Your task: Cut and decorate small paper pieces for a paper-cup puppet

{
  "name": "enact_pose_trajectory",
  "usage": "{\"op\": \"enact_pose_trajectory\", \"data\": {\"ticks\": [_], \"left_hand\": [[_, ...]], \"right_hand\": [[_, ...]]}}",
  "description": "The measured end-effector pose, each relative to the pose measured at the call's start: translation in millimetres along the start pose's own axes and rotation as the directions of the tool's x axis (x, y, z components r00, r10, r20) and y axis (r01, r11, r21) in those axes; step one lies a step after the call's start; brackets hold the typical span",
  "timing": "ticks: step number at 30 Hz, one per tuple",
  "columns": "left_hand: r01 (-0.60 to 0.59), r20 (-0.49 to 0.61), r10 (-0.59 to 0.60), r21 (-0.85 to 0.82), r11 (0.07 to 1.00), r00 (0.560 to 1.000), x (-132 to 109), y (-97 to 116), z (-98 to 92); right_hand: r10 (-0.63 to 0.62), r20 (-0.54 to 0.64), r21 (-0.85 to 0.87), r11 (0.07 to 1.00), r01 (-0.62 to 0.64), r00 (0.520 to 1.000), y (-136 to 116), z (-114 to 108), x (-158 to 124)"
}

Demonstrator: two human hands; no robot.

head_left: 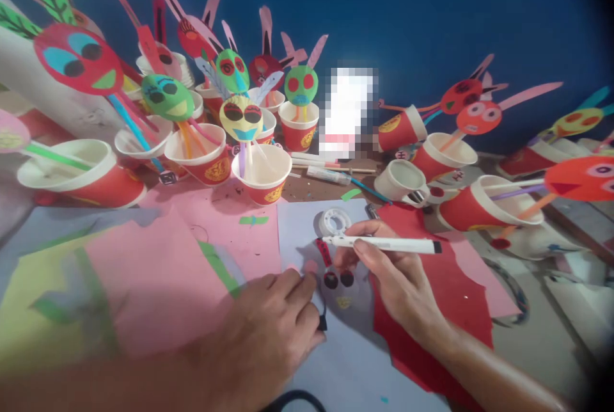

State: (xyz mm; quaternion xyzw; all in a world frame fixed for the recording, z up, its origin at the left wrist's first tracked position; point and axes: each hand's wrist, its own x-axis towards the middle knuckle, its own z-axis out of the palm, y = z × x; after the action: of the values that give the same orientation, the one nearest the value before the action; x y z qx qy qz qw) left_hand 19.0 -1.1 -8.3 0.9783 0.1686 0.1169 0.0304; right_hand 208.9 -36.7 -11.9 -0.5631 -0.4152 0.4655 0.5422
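My right hand (396, 271) grips a white marker (398, 244) between thumb and fingers. Its tip points left, just above a red strip (325, 253) with black markings. Beside it, my left hand (283, 316) is closed and pressed down on the pale blue paper (355, 367). A small black piece (322, 322), perhaps a marker cap, shows at its fingers; what they hold is mostly hidden. Between the hands lie two dark round eyes (330, 279) and a small yellow mouth shape (344, 302). A white tape roll (334, 222) sits just beyond.
Red-and-white paper cups (263, 172) with paper-faced figures stand along the back and both sides. A white mug (400, 180) and a glue tube (329, 175) lie behind the tape. Pink sheets (158, 271) spread left; red paper (432, 309) lies under my right forearm.
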Motion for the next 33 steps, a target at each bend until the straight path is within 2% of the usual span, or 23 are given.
{"op": "enact_pose_trajectory", "data": {"ticks": [3, 7, 10, 15, 18, 25, 27, 33], "left_hand": [[-0.003, 0.053, 0.004, -0.021, 1.0, 0.999, 0.3, -1.1, 1.3], [-0.009, 0.075, 0.009, 0.0, 1.0, 0.997, -1.6, -2.2, 0.8], [-0.016, 0.053, 0.015, 0.007, 1.0, 0.999, -3.8, -2.1, 2.4], [-0.019, 0.013, 0.019, 0.026, 0.999, 1.0, -5.3, -2.5, 6.8], [0.021, 0.02, -0.021, 0.01, 1.0, 1.0, -5.5, -2.0, 5.7], [0.077, -0.044, -0.079, -0.038, 0.996, 0.996, -4.9, 0.2, 2.6], [0.071, -0.039, -0.073, -0.048, 0.996, 0.997, -3.9, -0.7, 2.6], [0.049, -0.03, -0.051, -0.057, 0.997, 0.998, -3.6, -1.8, 2.3]], "right_hand": [[0.012, 0.015, -0.08, 0.997, -0.011, 1.0, 1.8, -0.6, -3.8], [-0.028, 0.06, -0.232, 0.972, 0.041, 0.998, 6.9, -4.0, -8.9], [-0.01, 0.078, -0.3, 0.954, 0.033, 0.997, 11.3, -5.8, -10.0], [0.02, 0.064, -0.311, 0.95, 0.001, 0.998, 14.2, -5.8, -6.7], [0.03, 0.074, -0.366, 0.93, -0.001, 0.997, 14.6, -5.4, -5.5], [-0.044, 0.07, -0.574, 0.815, 0.076, 0.997, 15.3, -3.4, -8.9], [-0.059, 0.08, -0.592, 0.801, 0.095, 0.995, 14.4, -3.0, -9.2], [-0.057, 0.07, -0.547, 0.833, 0.086, 0.996, 14.6, -3.1, -8.1]]}}
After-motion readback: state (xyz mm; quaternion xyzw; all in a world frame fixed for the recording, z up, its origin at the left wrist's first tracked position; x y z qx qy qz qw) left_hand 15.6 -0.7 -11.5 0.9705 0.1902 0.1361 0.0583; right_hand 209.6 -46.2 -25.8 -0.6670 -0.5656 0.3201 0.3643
